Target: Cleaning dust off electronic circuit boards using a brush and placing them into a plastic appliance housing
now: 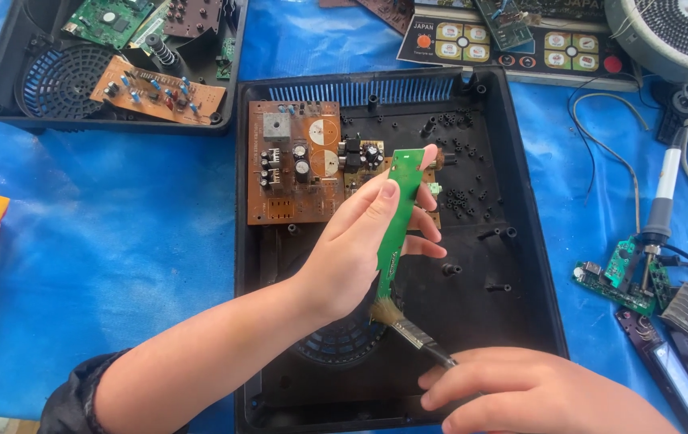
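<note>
The left hand (356,257) is clamped on a narrow green circuit board (399,217) above the black casing (536,265); the right hand (520,394) pinches a small brush (408,325) at its lower end. Light strokes and a steady board seem wise.

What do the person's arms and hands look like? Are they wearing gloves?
No gloves. Both hands are bare, with short, plain nails and no rings, watch or bracelets in view. The left hand has a bare forearm with a dark sleeve pushed up near the elbow. The right hand shows only to about the wrist at the picture's edge, so no sleeve can be seen there.
</note>
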